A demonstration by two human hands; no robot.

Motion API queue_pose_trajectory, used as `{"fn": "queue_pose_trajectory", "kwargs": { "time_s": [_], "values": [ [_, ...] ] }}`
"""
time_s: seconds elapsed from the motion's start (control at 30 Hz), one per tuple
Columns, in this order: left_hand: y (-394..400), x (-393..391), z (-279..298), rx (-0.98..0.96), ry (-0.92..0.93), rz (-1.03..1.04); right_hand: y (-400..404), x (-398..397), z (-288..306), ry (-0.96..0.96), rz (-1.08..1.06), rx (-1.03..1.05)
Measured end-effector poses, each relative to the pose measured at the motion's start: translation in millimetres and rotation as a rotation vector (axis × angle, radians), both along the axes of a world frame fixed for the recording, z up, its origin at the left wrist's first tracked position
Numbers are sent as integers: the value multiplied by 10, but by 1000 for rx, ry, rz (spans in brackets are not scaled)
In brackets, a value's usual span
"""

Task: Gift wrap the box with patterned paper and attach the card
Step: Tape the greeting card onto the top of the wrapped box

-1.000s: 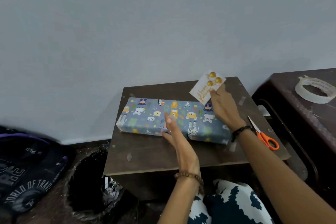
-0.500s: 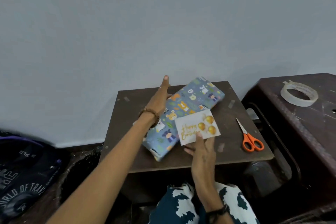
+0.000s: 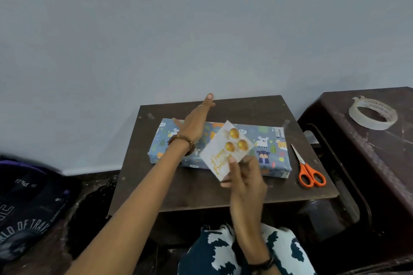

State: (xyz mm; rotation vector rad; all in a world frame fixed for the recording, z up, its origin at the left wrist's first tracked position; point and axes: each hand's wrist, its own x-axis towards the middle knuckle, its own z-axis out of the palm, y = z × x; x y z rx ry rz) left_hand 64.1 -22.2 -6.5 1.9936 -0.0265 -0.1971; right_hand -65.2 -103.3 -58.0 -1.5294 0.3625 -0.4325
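The box (image 3: pixel 266 147), wrapped in blue animal-print paper, lies flat and lengthwise across the small dark table (image 3: pixel 223 192). My left hand (image 3: pixel 194 123) reaches over the box's left part with fingers straight, pointing toward the table's far edge. My right hand (image 3: pixel 243 174) holds a white card (image 3: pixel 225 149) with three gold balloons and gold lettering, pinched at its lower corner, above the front middle of the box.
Orange-handled scissors (image 3: pixel 307 169) lie on the table right of the box. A roll of clear tape (image 3: pixel 372 116) sits on the dark stand (image 3: pixel 362 163) at the right. A dark bag (image 3: pixel 24 207) and a black bin (image 3: pixel 93 203) are on the floor left.
The box has been turned from a diagonal lie to lengthwise across the table. My right hand has lifted the card up over the box's front. My left hand stays stretched over the box.
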Motion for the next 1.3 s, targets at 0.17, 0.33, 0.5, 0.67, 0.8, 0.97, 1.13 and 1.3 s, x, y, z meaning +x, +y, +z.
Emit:
{"fn": "queue_pose_trajectory", "kwargs": {
  "time_s": [0.17, 0.33, 0.5, 0.67, 0.8, 0.97, 1.13, 1.3],
  "values": [
    [197, -230, -5, -469, 55, 231, -249, 171, 71, -358, -332, -726],
    [168, -589, -174, -453, 110, 178, -186, 462, -90, -432, -246, -1189],
    [174, -752, -45, -571, 123, 213, -198, 537, -198, -348, -85, -1239],
    [226, -706, 50, -845, 154, 288, -189, 452, -110, -250, 46, -784],
    [141, -701, 38, -961, 190, 187, -121, 422, 229, -86, 228, 216],
    [92, -667, -136, -966, 180, 128, -127, 474, 364, 38, 497, 559],
    [16, -638, -215, -981, 211, 149, -153, 488, 307, -18, 461, 433],
    [16, -641, -180, -991, 245, 185, -185, 503, 283, -61, 421, 269]
  ]
}}
